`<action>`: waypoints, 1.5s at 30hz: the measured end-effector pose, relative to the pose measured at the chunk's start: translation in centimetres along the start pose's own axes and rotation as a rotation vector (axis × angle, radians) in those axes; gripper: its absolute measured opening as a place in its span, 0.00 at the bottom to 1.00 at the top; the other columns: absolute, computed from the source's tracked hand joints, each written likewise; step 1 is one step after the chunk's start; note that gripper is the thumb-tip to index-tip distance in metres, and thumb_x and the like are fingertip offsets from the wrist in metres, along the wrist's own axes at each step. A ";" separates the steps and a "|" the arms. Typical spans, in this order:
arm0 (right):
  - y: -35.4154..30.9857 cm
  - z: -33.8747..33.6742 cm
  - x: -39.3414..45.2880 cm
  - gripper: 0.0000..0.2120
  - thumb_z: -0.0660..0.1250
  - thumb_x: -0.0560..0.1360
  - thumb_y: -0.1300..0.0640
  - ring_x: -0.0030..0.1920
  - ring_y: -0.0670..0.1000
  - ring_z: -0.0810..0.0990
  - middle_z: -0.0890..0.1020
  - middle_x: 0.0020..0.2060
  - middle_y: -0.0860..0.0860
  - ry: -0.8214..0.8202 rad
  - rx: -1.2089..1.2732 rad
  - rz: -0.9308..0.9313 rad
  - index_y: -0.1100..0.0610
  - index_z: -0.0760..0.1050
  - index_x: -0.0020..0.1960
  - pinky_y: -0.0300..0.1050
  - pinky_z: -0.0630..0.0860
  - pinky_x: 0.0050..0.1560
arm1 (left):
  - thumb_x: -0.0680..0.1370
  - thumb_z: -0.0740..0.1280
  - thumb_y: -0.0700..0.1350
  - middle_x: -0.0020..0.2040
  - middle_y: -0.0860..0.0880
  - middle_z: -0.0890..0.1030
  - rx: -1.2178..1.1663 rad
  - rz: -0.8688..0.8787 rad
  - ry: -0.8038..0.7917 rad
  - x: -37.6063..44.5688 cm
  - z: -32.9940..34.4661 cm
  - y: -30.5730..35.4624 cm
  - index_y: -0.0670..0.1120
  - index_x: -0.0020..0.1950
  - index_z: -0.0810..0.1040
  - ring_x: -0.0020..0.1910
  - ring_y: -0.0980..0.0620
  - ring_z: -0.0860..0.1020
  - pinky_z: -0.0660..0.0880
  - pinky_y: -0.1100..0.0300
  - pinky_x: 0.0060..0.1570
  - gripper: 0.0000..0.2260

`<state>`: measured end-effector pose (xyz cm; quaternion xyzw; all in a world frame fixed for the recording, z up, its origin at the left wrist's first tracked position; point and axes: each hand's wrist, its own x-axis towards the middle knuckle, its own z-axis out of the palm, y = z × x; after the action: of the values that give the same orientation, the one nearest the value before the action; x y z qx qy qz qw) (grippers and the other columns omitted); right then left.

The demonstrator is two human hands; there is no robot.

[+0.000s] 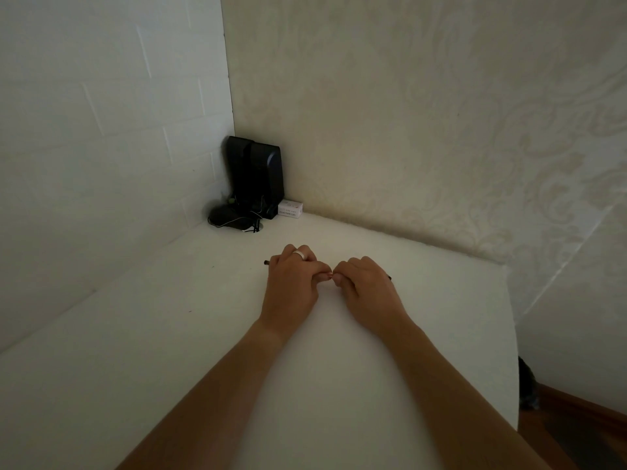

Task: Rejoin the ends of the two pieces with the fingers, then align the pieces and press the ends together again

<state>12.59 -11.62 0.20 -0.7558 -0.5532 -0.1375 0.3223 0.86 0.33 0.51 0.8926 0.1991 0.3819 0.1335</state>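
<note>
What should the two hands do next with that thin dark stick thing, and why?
Probably draw the hands slowly apart. The left hand and right hand both curl round a thin dark stick, fingertips meeting in the middle above the white table; only its ends show, so it may be two joined parts.

The worktop (pixel 169 334) runs into a corner where two walls meet at eleven o'clock; in that corner stand two speakers (pixel 258 174), side by side, with a bundle of cables (pixel 230 220) before them at their seven o'clock and a small box (pixel 290 209) just beside them at four o'clock, against the rear wall. Near the worktop's middle the left hand (pixel 293 283) and right hand (pixel 364 288) lie fingertip to fingertip, a thin stick (pixel 266 262) passing under both; its ends show at nine o'clock of the left hand and three o'clock of the right.
</note>
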 end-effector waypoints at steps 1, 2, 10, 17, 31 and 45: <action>0.1 0.1 0.0 0.18 0.52 0.80 0.47 0.37 0.49 0.69 0.76 0.35 0.47 0.002 -0.003 0.010 0.54 0.77 0.45 0.44 0.65 0.40 | 0.76 0.69 0.47 0.43 0.55 0.77 -0.004 -0.006 0.003 0.0 0.0 0.1 0.54 0.46 0.84 0.46 0.52 0.71 0.62 0.57 0.47 0.04; 0.1 0.2 0.1 0.18 0.52 0.81 0.47 0.37 0.49 0.70 0.76 0.36 0.47 0.011 -0.012 0.023 0.54 0.77 0.46 0.45 0.68 0.39 | 0.77 0.68 0.48 0.44 0.55 0.78 -0.004 -0.014 0.002 0.0 0.0 0.1 0.54 0.47 0.83 0.47 0.53 0.72 0.62 0.57 0.48 0.05; 0.6 -0.3 0.2 0.03 0.67 0.78 0.57 0.43 0.48 0.73 0.77 0.42 0.47 0.129 0.023 0.138 0.52 0.79 0.51 0.42 0.71 0.42 | 0.79 0.65 0.42 0.47 0.51 0.80 0.047 -0.123 0.003 0.0 0.0 -0.1 0.51 0.53 0.83 0.50 0.50 0.74 0.64 0.56 0.53 0.09; 0.6 -0.3 0.2 0.06 0.65 0.79 0.59 0.40 0.50 0.70 0.76 0.37 0.47 0.110 0.031 0.083 0.54 0.77 0.44 0.44 0.69 0.39 | 0.76 0.64 0.37 0.45 0.49 0.80 0.038 -0.120 0.012 0.0 -0.3 0.0 0.49 0.52 0.84 0.49 0.48 0.74 0.66 0.55 0.50 0.12; 1.5 -0.8 0.1 0.07 0.64 0.78 0.64 0.52 0.57 0.75 0.80 0.49 0.56 0.306 -0.125 0.591 0.60 0.80 0.52 0.47 0.71 0.46 | 0.77 0.67 0.39 0.45 0.49 0.80 0.087 -0.199 0.043 -0.1 0.0 -0.3 0.49 0.52 0.84 0.49 0.48 0.73 0.62 0.56 0.48 0.09; 1.0 -0.5 0.1 0.08 0.71 0.73 0.65 0.49 0.55 0.76 0.78 0.47 0.52 0.215 -0.148 0.369 0.54 0.80 0.50 0.48 0.70 0.48 | 0.77 0.66 0.37 0.46 0.49 0.80 0.086 -0.196 0.013 -0.1 0.0 -0.2 0.50 0.53 0.84 0.50 0.49 0.73 0.63 0.56 0.50 0.12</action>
<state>13.60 -12.00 0.32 -0.8467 -0.3565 -0.1962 0.3428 0.76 0.48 0.40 0.8712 0.3024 0.3640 0.1306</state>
